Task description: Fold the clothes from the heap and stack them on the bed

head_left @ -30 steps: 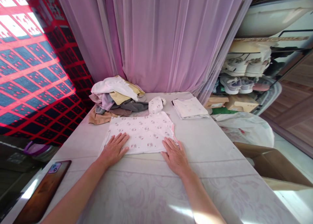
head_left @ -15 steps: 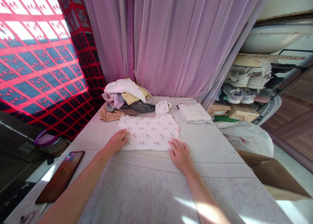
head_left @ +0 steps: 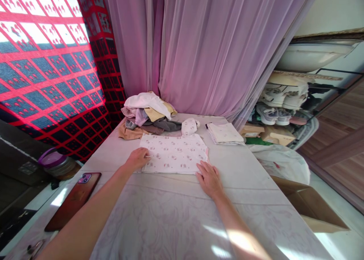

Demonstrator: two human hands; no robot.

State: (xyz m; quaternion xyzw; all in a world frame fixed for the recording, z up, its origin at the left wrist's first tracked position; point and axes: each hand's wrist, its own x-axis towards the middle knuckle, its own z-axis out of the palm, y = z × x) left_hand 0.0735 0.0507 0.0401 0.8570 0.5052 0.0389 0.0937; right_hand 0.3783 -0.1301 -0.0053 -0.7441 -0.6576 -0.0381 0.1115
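Observation:
A small white garment (head_left: 173,154) with a printed pattern and pink edging lies spread flat on the cloth-covered table. My left hand (head_left: 138,158) has its fingers closed on the garment's left edge, where the fabric is slightly lifted. Resting flat on the lower right corner is my right hand (head_left: 209,178), fingers stretched out. Just behind the garment sits a bunched piece of matching printed cloth (head_left: 189,126). A heap of mixed clothes (head_left: 150,114) lies at the back left, and a folded white stack (head_left: 224,133) lies at the back right.
A brown-red phone (head_left: 73,201) lies at the table's left side, near a purple-lidded jar (head_left: 57,163). Purple curtains (head_left: 199,51) hang behind. On the right stand a shoe rack (head_left: 274,114) and an open cardboard box (head_left: 309,203).
My left hand's fingers have gone from lying flat on the garment to closing on its left edge. My right hand stays in place. The view has shifted slightly.

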